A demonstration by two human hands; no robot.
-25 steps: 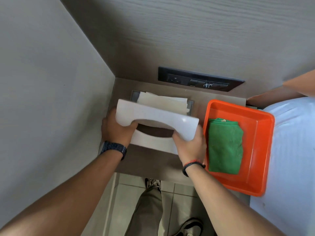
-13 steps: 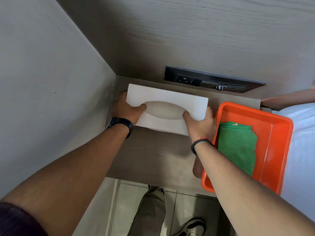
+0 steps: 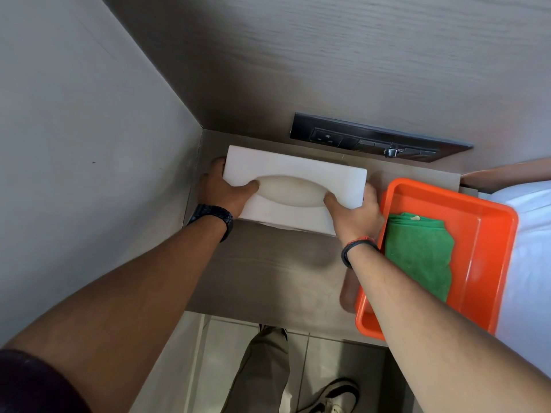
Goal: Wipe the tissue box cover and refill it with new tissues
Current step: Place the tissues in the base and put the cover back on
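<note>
The white tissue box cover (image 3: 298, 169) lies flat on the brown wooden shelf (image 3: 268, 272), close to the back wall. Its oval slot faces up and shows pale tissue inside. My left hand (image 3: 222, 193) grips the cover's left end, thumb at the slot's edge. My right hand (image 3: 356, 214) grips the right end, thumb on the slot's other edge. A thin strip of tissue shows under the cover's front edge. A green cloth (image 3: 417, 254) lies folded in the orange tray (image 3: 489, 263) to the right.
A dark socket panel (image 3: 378, 141) sits in the back wall just above the cover. A grey wall closes the left side. White bedding (image 3: 527, 263) lies right of the tray. Below the shelf edge are floor tiles, my trouser leg and a shoe.
The cover was tilted up over a stack of tissues a second ago. Both hands have lowered it flat over the stack, which is now hidden except through the slot.
</note>
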